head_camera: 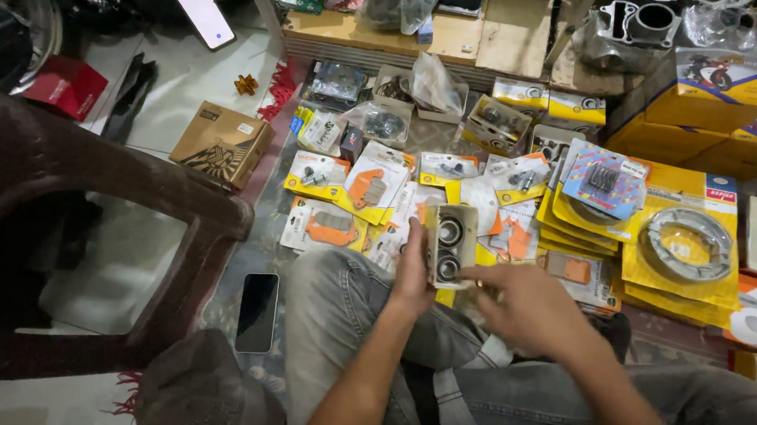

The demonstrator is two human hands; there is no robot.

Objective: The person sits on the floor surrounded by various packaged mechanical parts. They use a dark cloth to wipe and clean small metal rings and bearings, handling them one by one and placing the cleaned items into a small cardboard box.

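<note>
My left hand [412, 271] grips the side of a small open cardboard box [451, 244] that holds two round metal bearings, one above the other. My right hand [526, 307] has its fingers curled against the box's lower right edge. Both hands hover over my knees in grey jeans. Just beyond the box, several yellow and white blister packs with orange brake pads [336, 226] lie spread on the floor.
A dark plastic chair [90, 195] stands at the left, a black phone [257, 312] on the floor beside my leg. Yellow packs of brake shoes [685, 244] and yellow boxes [718, 93] sit at the right. A brown carton [221, 143] lies beyond the chair.
</note>
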